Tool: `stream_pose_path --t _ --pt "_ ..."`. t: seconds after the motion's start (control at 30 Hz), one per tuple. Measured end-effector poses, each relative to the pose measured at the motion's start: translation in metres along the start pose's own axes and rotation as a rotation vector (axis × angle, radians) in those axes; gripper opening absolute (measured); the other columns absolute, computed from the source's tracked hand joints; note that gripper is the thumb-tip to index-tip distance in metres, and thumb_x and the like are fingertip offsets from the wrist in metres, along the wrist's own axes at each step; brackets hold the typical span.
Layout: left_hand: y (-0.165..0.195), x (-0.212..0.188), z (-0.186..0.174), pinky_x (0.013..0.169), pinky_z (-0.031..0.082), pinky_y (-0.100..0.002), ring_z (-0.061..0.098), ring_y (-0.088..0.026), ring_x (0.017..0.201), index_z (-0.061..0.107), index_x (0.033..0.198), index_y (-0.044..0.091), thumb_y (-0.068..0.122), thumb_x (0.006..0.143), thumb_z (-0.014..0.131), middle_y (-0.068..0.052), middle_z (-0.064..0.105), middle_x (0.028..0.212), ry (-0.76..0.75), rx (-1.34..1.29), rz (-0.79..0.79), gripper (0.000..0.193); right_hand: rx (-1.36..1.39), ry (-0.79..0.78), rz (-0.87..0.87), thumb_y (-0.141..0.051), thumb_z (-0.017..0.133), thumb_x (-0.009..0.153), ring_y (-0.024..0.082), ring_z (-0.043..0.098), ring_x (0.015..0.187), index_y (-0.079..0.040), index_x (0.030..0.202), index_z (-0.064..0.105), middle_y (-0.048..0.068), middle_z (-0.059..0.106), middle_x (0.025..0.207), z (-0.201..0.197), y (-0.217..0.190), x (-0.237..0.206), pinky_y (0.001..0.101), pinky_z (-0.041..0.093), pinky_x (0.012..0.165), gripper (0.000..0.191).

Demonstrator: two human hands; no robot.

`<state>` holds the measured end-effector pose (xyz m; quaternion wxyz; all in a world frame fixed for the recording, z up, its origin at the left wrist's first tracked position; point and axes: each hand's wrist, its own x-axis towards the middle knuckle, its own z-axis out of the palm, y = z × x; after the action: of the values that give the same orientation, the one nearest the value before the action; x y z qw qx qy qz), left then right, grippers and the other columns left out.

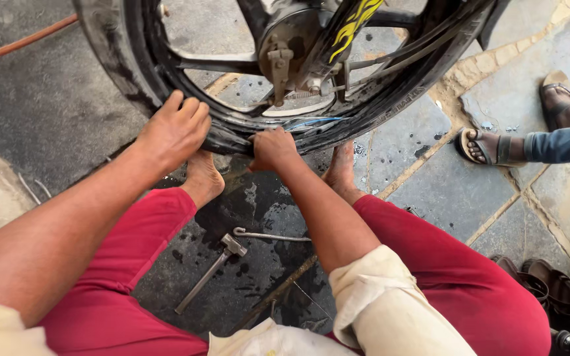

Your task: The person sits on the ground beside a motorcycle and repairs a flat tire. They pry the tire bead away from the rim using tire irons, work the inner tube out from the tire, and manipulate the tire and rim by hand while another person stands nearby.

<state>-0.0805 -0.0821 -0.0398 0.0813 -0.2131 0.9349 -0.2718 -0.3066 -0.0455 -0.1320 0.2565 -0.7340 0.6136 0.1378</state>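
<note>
The left hand point(174, 130) lies spread over the black tyre point(232, 135) of a motorbike wheel point(285, 62), fingers curled over its outer side and pressing on it. The right hand point(272, 148) is closed around the tyre's lower edge, just beside the left, with thin blue wires point(311, 121) sticking out next to it. The wheel stands upright on the stone floor point(430, 184), at the top of the view, its lowest part between the person's two bare feet. On the wet, dark patch of floor between the red-trousered legs lie a metal tool with a hammer-like head point(209, 271) and a bent metal lever point(268, 235), well apart from both hands. At the floor's right edge another person's sandalled feet point(489, 146) rest on the slabs
</note>
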Motion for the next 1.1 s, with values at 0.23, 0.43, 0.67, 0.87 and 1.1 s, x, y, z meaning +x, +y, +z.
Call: stream_pose_path --t 0.23,0.43,0.67,0.87,1.1 --pt "0.014 0.022 0.022 0.098 0.036 -0.037 0.057 -0.02 0.102 0.075 0.092 0.014 0.028 0.08 0.063 -0.002 0.064 0.092 -0.215 0.034 -0.169 0.022 0.084 0.027 0.022 -0.057 0.088 0.068 0.032 0.068 0.107 -0.013 0.108 0.076 0.011 0.07 0.116 -0.014 -0.008 0.004 0.0472 0.055 0.089 0.062" --pt "-0.002 0.006 0.019 0.103 0.037 -0.038 0.059 -0.02 0.1 0.073 0.087 0.015 0.025 0.082 0.064 -0.002 0.064 0.089 0.02 -0.126 -0.088 0.014 0.408 0.334 -0.234 -0.033 0.082 0.065 0.04 0.067 0.103 -0.008 0.126 0.065 0.021 0.072 0.107 0.003 -0.015 0.005 0.0482 0.054 0.09 0.068" --pt "0.021 0.017 0.022 0.101 0.038 -0.042 0.059 -0.023 0.1 0.073 0.093 0.011 0.031 0.08 0.064 -0.006 0.065 0.091 -0.132 -0.023 -0.17 0.026 0.363 0.306 -0.311 -0.024 0.077 0.072 0.045 0.063 0.106 -0.002 0.127 0.056 0.025 0.068 0.113 0.009 -0.011 0.02 0.0509 0.049 0.093 0.063" --pt "0.088 0.059 0.04 0.088 0.042 -0.045 0.058 -0.027 0.101 0.069 0.103 0.004 0.035 0.067 0.073 -0.01 0.064 0.102 0.085 -0.329 -0.269 0.047 0.063 0.808 -0.13 -0.028 0.077 0.087 0.032 0.06 0.118 -0.013 0.117 0.063 0.011 0.066 0.119 0.013 0.076 -0.054 0.0476 0.046 0.106 0.036" --pt "0.161 0.111 0.05 0.082 0.041 -0.045 0.056 -0.031 0.098 0.069 0.12 0.01 0.028 0.065 0.08 -0.012 0.061 0.101 0.179 -0.809 -0.556 0.058 -0.331 0.622 -0.27 -0.048 0.087 0.058 0.035 0.054 0.114 -0.009 0.132 0.06 0.014 0.062 0.12 0.006 0.142 -0.059 0.0539 0.037 0.102 0.088"
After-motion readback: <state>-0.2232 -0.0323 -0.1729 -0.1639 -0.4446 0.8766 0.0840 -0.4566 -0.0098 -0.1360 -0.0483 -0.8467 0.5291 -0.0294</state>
